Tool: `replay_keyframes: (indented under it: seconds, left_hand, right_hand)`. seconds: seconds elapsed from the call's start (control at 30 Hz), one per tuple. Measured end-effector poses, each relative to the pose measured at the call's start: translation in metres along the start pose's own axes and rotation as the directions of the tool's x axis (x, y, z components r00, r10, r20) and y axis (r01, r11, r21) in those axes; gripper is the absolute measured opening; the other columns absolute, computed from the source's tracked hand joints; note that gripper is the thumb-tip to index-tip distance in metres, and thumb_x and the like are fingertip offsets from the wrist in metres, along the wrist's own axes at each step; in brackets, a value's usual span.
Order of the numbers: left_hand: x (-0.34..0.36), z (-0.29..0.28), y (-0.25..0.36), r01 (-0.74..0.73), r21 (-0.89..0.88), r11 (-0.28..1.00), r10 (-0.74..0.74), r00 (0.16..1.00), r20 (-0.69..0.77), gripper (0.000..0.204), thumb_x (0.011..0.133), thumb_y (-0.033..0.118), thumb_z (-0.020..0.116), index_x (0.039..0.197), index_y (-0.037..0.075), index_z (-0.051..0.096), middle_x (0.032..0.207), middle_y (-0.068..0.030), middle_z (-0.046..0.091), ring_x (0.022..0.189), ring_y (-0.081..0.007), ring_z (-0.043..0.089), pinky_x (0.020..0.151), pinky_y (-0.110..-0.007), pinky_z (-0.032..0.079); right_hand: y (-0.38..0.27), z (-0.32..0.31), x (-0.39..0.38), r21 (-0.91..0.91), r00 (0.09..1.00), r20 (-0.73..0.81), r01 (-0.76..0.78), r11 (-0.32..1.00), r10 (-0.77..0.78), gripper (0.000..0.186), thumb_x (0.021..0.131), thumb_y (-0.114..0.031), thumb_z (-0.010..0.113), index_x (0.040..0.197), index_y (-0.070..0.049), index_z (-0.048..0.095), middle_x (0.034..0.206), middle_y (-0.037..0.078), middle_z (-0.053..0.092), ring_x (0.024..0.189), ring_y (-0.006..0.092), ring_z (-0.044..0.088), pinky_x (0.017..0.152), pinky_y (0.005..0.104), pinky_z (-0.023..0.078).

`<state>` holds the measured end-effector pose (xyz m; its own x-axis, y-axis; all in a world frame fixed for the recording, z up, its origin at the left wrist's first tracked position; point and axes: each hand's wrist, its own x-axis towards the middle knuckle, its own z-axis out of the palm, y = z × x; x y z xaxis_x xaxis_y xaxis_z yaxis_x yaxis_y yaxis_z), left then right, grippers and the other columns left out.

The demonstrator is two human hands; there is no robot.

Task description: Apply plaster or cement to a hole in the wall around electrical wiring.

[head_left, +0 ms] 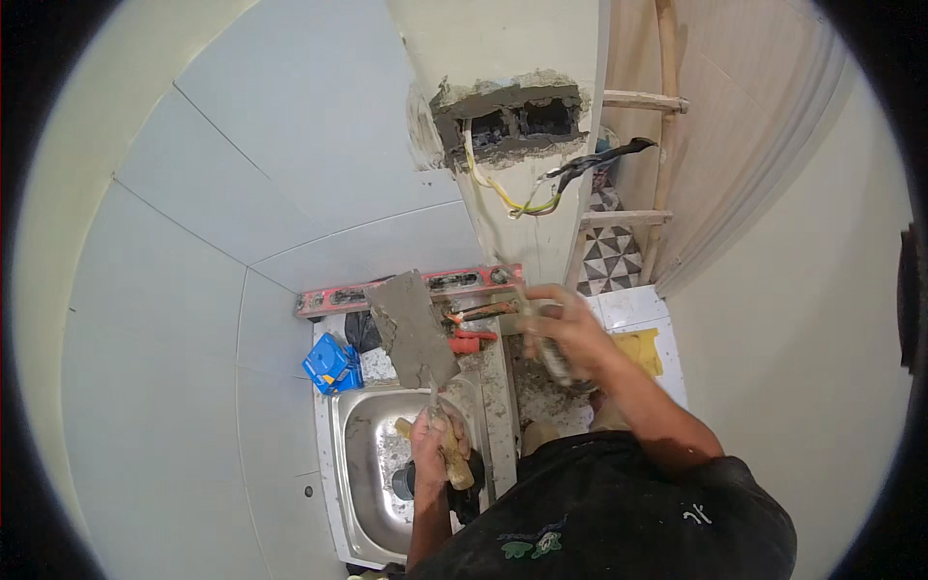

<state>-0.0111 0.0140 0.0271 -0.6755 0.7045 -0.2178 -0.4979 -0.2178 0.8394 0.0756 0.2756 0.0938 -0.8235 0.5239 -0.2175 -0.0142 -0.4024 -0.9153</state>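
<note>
My left hand [428,447] grips the wooden handle of a trowel [408,329], its blade loaded with grey mortar, above the sink. My right hand [565,333] is closed on a smaller tool [543,350], blurred, perhaps another trowel, just right of the blade. A red spirit level [319,303] lies along the back of the counter behind the mortar. An orange-and-black tool [483,312] and a red tool [466,343] lie beside it. Higher up, a rough mortared wall recess [507,97] holds hanging wires [522,208], yellow, white and black.
A steel sink [360,464] is below my left hand, with blue boxes [329,362] at its back left. Tiled wall [164,290] bounds the left, cream wall [773,290] the right. A wooden ladder [660,145] stands behind the recessed wall. Yellow material [638,350] lies on the white floor.
</note>
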Motion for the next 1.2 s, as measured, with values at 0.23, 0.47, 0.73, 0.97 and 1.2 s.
replay_keyframes:
  seconds: [0.23, 0.47, 0.73, 0.97, 1.2]
  left_hand:
    - [-0.005, 0.004, 0.004, -0.049, 0.02, 0.999, 0.05, 0.999, -0.016, 0.032, 0.092, 0.032, 0.055, 0.105, 0.004, 0.049, 0.071, -0.0082, 0.053, 0.045, -0.0152, 0.05, 0.038, -0.028, 0.043]
    - [-0.013, -0.001, -0.006, 0.001, -0.039, 0.999, -0.002, 1.0, -0.023, 0.033, 0.091, 0.034, 0.057, 0.106, 0.006, 0.05, 0.073, -0.0071, 0.054, 0.047, -0.0155, 0.051, 0.039, -0.027, 0.043]
    - [-0.01, -0.003, -0.004, 0.022, -0.065, 0.998, -0.021, 1.0, 0.015, 0.036, 0.09, 0.036, 0.059, 0.102, 0.003, 0.049, 0.073, -0.0078, 0.052, 0.048, -0.0169, 0.052, 0.042, -0.028, 0.045]
    - [-0.009, -0.004, -0.005, -0.011, -0.09, 0.996, 0.013, 1.0, 0.02, 0.039, 0.09, 0.037, 0.06, 0.102, 0.003, 0.049, 0.073, -0.008, 0.052, 0.048, -0.0169, 0.052, 0.042, -0.028, 0.044]
    - [-0.004, 0.0, -0.004, 0.024, -0.082, 0.996, -0.022, 0.999, 0.024, 0.037, 0.09, 0.036, 0.06, 0.102, 0.003, 0.048, 0.072, -0.0084, 0.052, 0.047, -0.0171, 0.052, 0.042, -0.028, 0.044]
  right_hand:
    - [-0.049, 0.083, 0.049, 0.217, 0.99, -0.035, 0.144, 0.965, -0.14, 0.046, 0.09, -0.006, 0.054, 0.133, 0.003, 0.039, 0.092, 0.014, 0.058, 0.062, 0.0174, 0.061, 0.048, 0.0317, 0.053]
    - [-0.074, 0.102, 0.071, 0.241, 0.971, -0.16, 0.211, 0.947, -0.176, 0.052, 0.089, -0.009, 0.052, 0.137, 0.003, 0.035, 0.093, 0.014, 0.056, 0.06, 0.0179, 0.059, 0.049, 0.0313, 0.053]
    - [-0.079, 0.107, 0.086, 0.159, 0.965, -0.194, 0.208, 0.965, -0.176, 0.053, 0.092, -0.012, 0.05, 0.138, 0.006, 0.033, 0.094, 0.014, 0.055, 0.066, 0.0173, 0.059, 0.051, 0.032, 0.054]
    - [-0.085, 0.09, 0.092, 0.115, 0.978, -0.126, 0.183, 0.976, -0.168, 0.052, 0.089, -0.01, 0.051, 0.137, 0.007, 0.037, 0.087, 0.012, 0.056, 0.059, 0.0153, 0.056, 0.045, 0.0283, 0.048]
    - [-0.09, 0.089, 0.067, 0.148, 0.977, -0.124, 0.189, 0.971, -0.172, 0.049, 0.089, -0.01, 0.05, 0.136, 0.003, 0.039, 0.085, 0.01, 0.056, 0.057, 0.0146, 0.056, 0.042, 0.0289, 0.046]
